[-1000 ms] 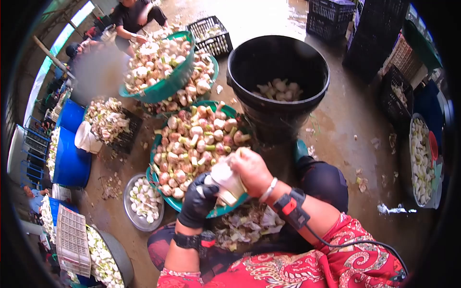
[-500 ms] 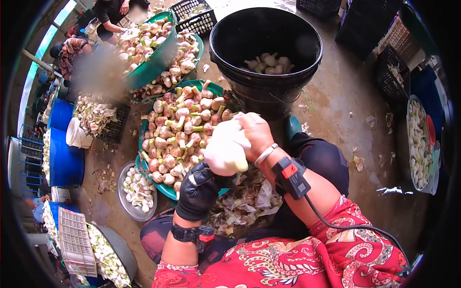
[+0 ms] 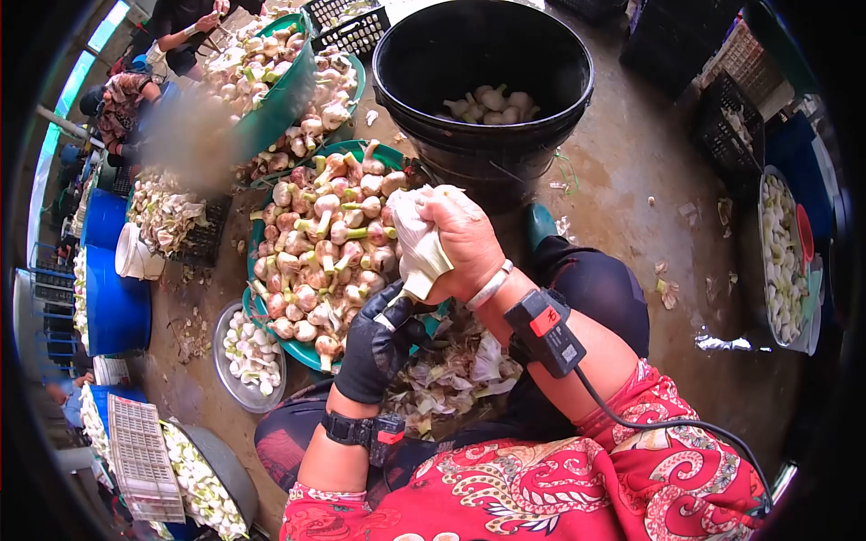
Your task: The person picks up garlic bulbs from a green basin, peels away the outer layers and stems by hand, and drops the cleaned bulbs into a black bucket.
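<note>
My right hand point(image 3: 465, 243), bare with a bracelet at the wrist, is closed around a large pale garlic bulb point(image 3: 419, 243). The bulb tilts so that its stem points down and left. At that stem end, my left hand point(image 3: 372, 352) in a black glove has its fingers closed; a thin whitish piece shows between them, apparently the stem. Just beyond both hands lies a green basin point(image 3: 255, 298) full of garlic bulbs point(image 3: 329, 243) with purplish skins and cut stems. Loose garlic peelings point(image 3: 460, 379) are heaped below my hands, between my legs.
A black bucket point(image 3: 487, 149) holding several white bulbs stands ahead. At left sits a metal bowl point(image 3: 275, 392) of peeled garlic. Behind are a tilted green basin point(image 3: 280, 113), a black crate point(image 3: 361, 36) and other people. More garlic fills a tub point(image 3: 769, 270) at right.
The garlic bulb has turned from lying across both hands to a tilted position in my right hand. My left hand has shifted down to its stem end. The view has moved slightly.
</note>
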A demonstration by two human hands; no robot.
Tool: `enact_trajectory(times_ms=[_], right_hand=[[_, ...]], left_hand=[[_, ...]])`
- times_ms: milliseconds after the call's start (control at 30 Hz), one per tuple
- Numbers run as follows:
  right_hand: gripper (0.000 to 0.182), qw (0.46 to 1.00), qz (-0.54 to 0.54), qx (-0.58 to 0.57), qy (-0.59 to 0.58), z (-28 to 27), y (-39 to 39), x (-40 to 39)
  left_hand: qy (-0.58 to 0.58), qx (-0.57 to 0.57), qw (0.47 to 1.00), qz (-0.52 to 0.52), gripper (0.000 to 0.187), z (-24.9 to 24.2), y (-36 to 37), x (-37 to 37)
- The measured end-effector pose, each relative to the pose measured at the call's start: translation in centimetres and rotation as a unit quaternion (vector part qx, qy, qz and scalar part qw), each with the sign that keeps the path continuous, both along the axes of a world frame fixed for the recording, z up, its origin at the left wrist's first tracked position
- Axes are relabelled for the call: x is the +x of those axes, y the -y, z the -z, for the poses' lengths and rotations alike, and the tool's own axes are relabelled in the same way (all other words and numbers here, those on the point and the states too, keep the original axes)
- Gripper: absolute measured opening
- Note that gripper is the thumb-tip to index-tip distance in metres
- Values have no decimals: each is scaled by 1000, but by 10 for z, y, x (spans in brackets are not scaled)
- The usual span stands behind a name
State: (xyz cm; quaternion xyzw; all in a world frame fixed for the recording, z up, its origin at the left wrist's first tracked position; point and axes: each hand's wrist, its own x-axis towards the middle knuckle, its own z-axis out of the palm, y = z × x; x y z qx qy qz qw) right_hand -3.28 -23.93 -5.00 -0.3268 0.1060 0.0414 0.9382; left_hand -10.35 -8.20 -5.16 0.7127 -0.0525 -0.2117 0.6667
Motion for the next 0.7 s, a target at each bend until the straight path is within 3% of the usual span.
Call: enact_trajectory(times_ms=[100,133,167,200,233,300,367,400,433,467,500,533,567,633,667,700], right_hand=[[16,997,-8,75,-5,-9,-1,-4],[18,997,2,74,12,1,0,0],[9,995,7,102,12,3,5,2],[12,984,-8,179,21,-3,20,4],[14,966,-25,254,31,-11,38,8],[19,973,28,196,117,-25,65,21],[16,981,72,146,106,-30,78,20],[14,995,72,33,67,-31,74,13],[12,994,71,-82,26,-37,67,3],[6,986,-25,-168,-7,-47,64,-6],[14,948,-115,-296,25,-25,62,-4],[19,847,-211,-483,63,-32,60,-9],[24,701,-294,-642,102,-38,58,-14],[27,624,-404,-650,157,-34,61,-24],[26,551,-443,-681,190,-19,62,-21],[18,580,-368,-697,206,-17,65,-24]], left_hand=[[57,10,998,-16,27,5,3,-1],[120,74,989,36,23,1,-2,2],[182,137,970,89,21,-6,-15,7],[242,182,947,103,17,12,-31,11],[178,140,974,-1,16,21,-30,7],[119,144,982,-3,16,21,-42,4],[112,151,982,-12,16,38,-58,6],[105,153,982,-19,17,47,-66,8],[180,198,964,7,18,48,-71,15],[62,12,996,-71,20,34,-60,26],[-63,-174,971,-149,22,10,-44,41],[56,-119,987,-93,25,-14,-30,57],[173,-59,983,-32,27,-42,-18,74],[-41,-301,952,-37,29,-100,11,88],[14,-249,968,-29,29,-93,16,92],[73,-196,978,-18,31,-80,19,99]])
